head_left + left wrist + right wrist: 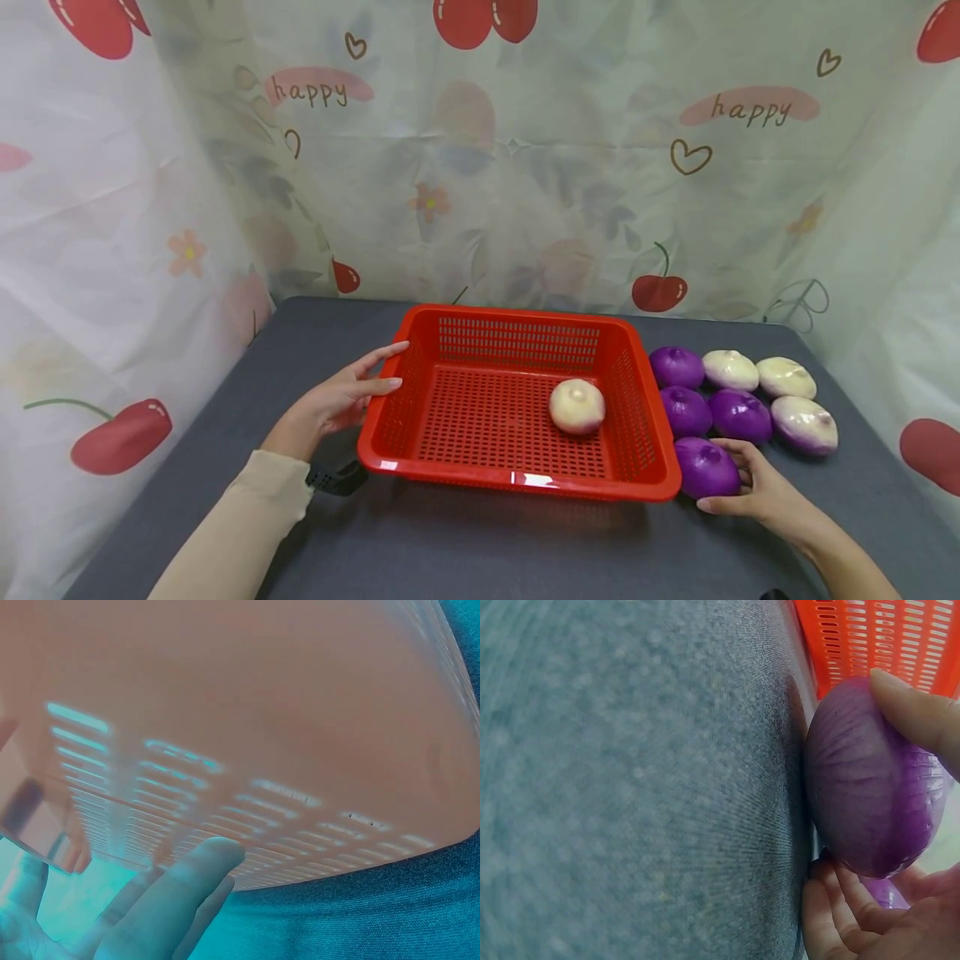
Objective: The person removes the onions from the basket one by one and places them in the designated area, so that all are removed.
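A red plastic basket (517, 485) with slotted walls stands in the middle of the table. My left hand (341, 396) holds its left rim, thumb and index finger over the edge; in the left wrist view, other fingers (187, 889) lie along the outer wall. Inside the basket sits one whitish onion (577, 407). At the basket's front right corner, my right hand (757, 492) grips a glossy purple onion (707, 468) between thumb and fingers. The right wrist view shows that onion (870, 780) low beside the tabletop, thumb on one side and fingers at the other.
Right of the basket, more onions stand close together: several purple ones (739, 417) and several whitish ones (785, 378), one with a purple tinge. The dark grey table (465, 550) meets printed curtains (517, 208) behind and at both sides.
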Available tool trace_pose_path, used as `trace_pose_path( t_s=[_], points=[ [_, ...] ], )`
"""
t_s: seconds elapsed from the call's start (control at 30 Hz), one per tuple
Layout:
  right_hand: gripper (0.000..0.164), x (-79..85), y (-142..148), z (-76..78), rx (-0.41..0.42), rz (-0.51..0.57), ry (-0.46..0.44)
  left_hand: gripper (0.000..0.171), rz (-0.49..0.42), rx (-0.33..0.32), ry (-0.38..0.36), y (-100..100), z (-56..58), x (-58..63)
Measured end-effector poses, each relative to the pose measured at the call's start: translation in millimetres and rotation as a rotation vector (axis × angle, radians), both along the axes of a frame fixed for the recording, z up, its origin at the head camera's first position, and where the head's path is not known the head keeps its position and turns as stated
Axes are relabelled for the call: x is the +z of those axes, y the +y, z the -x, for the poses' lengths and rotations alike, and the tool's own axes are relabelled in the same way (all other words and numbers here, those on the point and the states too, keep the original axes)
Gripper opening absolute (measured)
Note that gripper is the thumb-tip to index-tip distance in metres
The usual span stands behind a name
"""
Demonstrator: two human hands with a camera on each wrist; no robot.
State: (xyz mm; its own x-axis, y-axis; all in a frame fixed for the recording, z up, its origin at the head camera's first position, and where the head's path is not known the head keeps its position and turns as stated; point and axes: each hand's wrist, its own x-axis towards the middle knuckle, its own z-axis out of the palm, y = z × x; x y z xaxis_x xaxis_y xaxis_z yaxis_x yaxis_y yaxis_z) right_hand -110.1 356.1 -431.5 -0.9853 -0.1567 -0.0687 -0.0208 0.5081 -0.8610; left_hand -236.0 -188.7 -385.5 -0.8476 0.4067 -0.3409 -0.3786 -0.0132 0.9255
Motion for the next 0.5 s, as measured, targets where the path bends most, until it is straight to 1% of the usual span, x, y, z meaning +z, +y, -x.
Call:
trace_pose_path(
  t_s=[0.13,0.27,0.37,0.5],
  points=[
    [0.081,0.1,0.6,0.3,0.003,0.008,-0.019,0.069,-0.003,-0.001,0.000,-0.1,0.0,0.4],
    [0.082,0.4,1.7,0.2,0.008,0.010,-0.051,0.069,-0.024,-0.014,-0.005,-0.9,0.9,0.7],
    [0.083,0.5,2.4,0.3,0.012,0.007,-0.058,0.068,-0.041,-0.024,-0.010,-1.3,1.7,1.0],
    [0.085,-0.4,2.7,0.6,0.016,0.005,-0.052,0.068,-0.041,-0.025,-0.012,-1.6,2.0,0.8]
  ],
)
